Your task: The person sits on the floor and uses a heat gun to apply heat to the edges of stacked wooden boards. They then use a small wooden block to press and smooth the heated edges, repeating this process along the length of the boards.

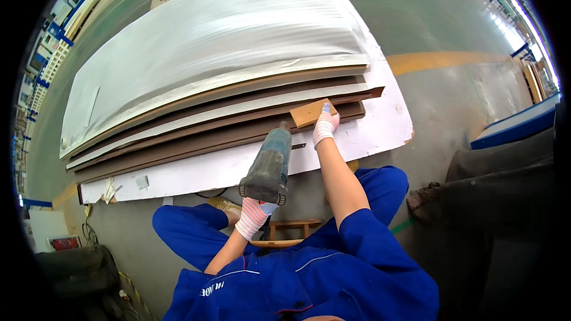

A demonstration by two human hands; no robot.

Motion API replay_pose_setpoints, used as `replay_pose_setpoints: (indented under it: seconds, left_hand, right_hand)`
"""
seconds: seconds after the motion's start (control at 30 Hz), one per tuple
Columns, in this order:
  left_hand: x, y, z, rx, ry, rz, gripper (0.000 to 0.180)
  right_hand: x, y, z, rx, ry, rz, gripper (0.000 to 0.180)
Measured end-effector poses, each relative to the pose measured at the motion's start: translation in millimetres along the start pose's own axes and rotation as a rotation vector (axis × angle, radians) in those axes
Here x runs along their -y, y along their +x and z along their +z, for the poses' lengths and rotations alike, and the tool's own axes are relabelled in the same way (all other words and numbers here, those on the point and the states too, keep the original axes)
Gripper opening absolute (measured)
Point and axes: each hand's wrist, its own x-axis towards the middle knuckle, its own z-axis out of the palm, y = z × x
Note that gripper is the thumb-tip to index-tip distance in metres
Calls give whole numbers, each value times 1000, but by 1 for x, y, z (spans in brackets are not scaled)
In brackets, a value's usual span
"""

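My left hand (253, 219), in a striped knit glove, is closed at the rear of a teal-and-black power tool (269, 163). The tool's narrow nose points away from me, towards the stack's near edge; its exact kind is unclear. My right hand (327, 126), gloved alike, grips a flat tan block (309, 114) by its right end, thumb on top. Behind the block are layered brown panels (226, 117), with pale sheets between them and a white film (226, 18) over the top. A dark strip (298, 146) shows to the right of the tool.
A white board (389, 113) lies under the stack, with paper scraps (142, 182) along its near left edge. A small wooden stool (291, 232) is beneath me. Dark covered objects stand at the right (505, 160) and lower left (80, 279). A yellow line (440, 60) crosses the floor.
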Motion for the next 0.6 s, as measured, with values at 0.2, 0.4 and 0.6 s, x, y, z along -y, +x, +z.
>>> replay_pose_setpoints:
  seconds: [0.2,0.4,0.6]
  left_hand:
    - [-2,7,-21,-28,187,-12,45]
    - [2,0,-50,18,394,26,43]
    - [-1,7,-76,22,162,-56,40]
  right_hand:
    - [-3,-15,18,-68,134,75,49]
    - [12,-40,37,-123,263,285,54]
    - [25,-37,70,-381,224,357,54]
